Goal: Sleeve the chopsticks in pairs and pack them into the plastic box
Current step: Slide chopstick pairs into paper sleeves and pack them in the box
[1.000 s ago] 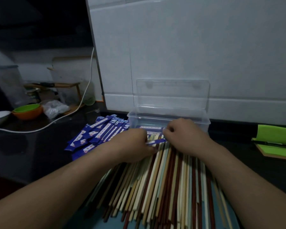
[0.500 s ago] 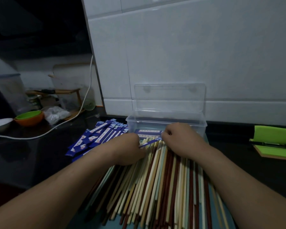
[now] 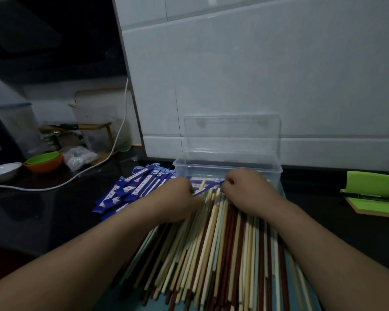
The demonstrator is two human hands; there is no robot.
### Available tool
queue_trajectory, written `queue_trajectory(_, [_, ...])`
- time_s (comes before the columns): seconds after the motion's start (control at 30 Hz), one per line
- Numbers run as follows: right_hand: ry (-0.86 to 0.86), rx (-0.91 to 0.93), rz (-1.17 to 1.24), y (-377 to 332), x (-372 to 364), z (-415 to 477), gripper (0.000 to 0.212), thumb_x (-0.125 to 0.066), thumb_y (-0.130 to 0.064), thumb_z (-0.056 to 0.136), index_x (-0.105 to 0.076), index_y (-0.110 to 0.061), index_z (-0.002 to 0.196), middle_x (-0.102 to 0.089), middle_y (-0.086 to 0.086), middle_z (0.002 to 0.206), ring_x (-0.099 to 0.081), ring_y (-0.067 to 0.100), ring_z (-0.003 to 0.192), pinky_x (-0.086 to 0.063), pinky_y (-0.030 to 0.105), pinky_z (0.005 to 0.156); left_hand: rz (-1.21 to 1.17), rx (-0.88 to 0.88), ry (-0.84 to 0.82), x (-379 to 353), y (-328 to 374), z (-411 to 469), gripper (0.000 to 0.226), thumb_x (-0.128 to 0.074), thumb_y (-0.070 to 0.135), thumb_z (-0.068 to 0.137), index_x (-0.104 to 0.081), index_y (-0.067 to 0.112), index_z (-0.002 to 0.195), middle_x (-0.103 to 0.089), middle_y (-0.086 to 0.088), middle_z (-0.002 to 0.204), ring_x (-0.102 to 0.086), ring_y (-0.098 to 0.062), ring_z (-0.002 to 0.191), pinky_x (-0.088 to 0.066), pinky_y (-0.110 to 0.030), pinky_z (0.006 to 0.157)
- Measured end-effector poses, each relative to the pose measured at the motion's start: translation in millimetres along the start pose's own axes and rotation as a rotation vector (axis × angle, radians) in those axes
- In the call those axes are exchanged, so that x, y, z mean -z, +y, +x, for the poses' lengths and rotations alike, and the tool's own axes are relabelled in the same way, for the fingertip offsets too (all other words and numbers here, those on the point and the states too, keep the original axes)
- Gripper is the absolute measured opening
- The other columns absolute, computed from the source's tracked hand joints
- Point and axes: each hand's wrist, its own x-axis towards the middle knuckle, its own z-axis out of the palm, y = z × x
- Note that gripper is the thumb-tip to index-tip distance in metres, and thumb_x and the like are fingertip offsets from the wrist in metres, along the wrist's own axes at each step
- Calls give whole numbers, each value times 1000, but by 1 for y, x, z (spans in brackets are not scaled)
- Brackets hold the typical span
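A wide pile of loose chopsticks (image 3: pixel 222 250), cream, tan and dark red, lies in front of me. Both hands sit over its far end. My left hand (image 3: pixel 177 198) and my right hand (image 3: pixel 245 189) hold between them a blue paper sleeve (image 3: pixel 208 188), one hand pinching each end. A pale chopstick (image 3: pixel 203 184) pokes up between the hands beside the sleeve. Behind stands the clear plastic box (image 3: pixel 276 170) with its lid (image 3: pixel 231 133) up; sleeved pairs (image 3: pixel 202 179) lie inside. A heap of blue sleeves (image 3: pixel 133 189) lies left of the box.
A white tiled wall rises right behind the box. At the left on the dark counter are a white cable (image 3: pixel 81 176), stacked green and orange bowls (image 3: pixel 44 161), a white dish (image 3: pixel 2 172) and a plastic bag (image 3: pixel 80 157). A green notebook (image 3: pixel 377 194) lies at the right.
The two hands have drifted slightly apart over the far end of the pile, still holding the blue sleeve. A pale chopstick tip now shows between them.
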Motion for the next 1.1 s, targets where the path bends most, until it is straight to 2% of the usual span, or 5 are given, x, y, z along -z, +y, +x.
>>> queue_trajectory(0.37, [-19,-34,10,2,-2,2,27,-53,-29,99,-64,-15,80,-66,5,75,-63,22,71,-56,44,71,179,41,-68,-7,17,11,26,-73,44,91,-67,20,95,-68,-2,91,-68,-18,86,-60,-36,81])
queue_trajectory(0.67, [-26,-48,26,6,-3,5,30,-54,-30,99,-67,-9,83,-66,8,78,-63,22,73,-55,45,71,244,31,-2,-8,20,15,32,-76,47,88,-58,22,80,-62,0,80,-64,-17,78,-57,-32,73])
queue_trajectory(0.8, [-16,-16,-4,6,-2,5,34,-52,-32,100,-67,-11,79,-65,6,78,-62,20,72,-53,39,69,118,12,-45,0,13,8,26,-73,43,92,-66,20,83,-66,-3,77,-63,-15,69,-52,-32,62])
queue_trajectory(0.93, [-20,-23,67,7,-2,5,38,-51,-32,101,-68,-4,82,-68,12,75,-65,24,68,-54,44,67,-217,-9,-51,23,3,-1,24,-67,38,98,-70,14,98,-73,-5,85,-70,-14,71,-59,-34,71])
queue_trajectory(1.1, [-193,-118,628,-15,9,-3,48,-43,-42,110,-74,-9,96,-72,5,69,-56,16,52,-42,29,56,-861,-41,165,30,-1,15,21,-65,26,100,-66,6,93,-63,-6,71,-57,-13,56,-45,-32,60])
